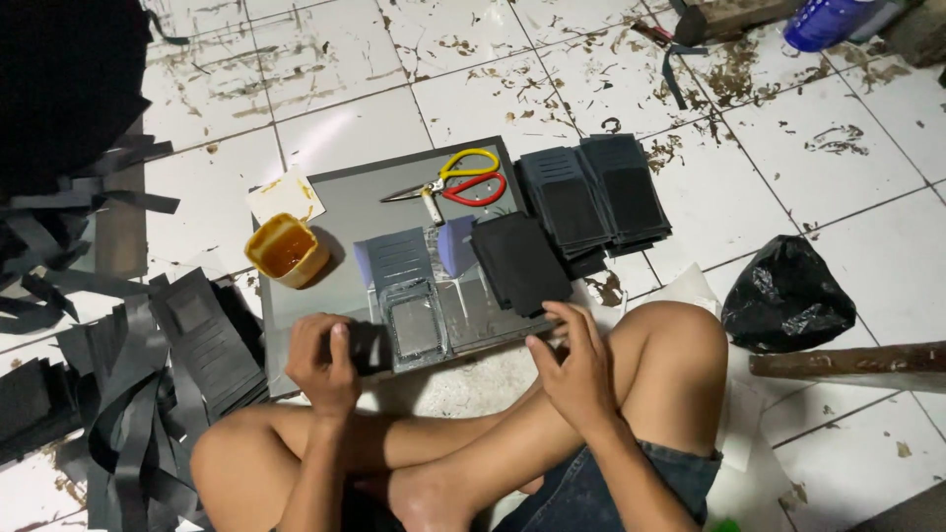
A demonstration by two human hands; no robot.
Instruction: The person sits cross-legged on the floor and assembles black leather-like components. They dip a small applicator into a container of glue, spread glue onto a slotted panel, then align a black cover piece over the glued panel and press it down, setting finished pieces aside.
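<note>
crossed bare legs [443, 453] sit closest to the lens, person on a stained white tile floor [808, 187] with a grey board [345, 202] laid flat just past the knees.

around it: an amber tub of glue [286, 250] on the board's left edge, a cream scrap of card [285, 195] just behind it, yellow and red scissors [455, 181] at the far side, a stack of dark cut pieces [595, 197] hanging off the right end, and a flat black piece [519, 262] near the middle. a small clear plastic frame [414, 323] lies on the near edge between the hands. messy heap of black strips [128, 394] crowds the left, partly covering the floor there. black plastic bag [786, 294] and a wooden bar [847, 361] off to the right, blue bottle [826, 20] in the far corner.

left hand [323, 363] is curled around a small dark piece [367, 347] at the board's near edge, fingers wrapped over it, thumb on top, so most of the piece is hidden.

right hand [572, 366] is loose, fingers spread and half bent, tips resting at the board's near right corner beside the black piece. can't tell if it's pinching anything, looks like nothing in it.
</note>
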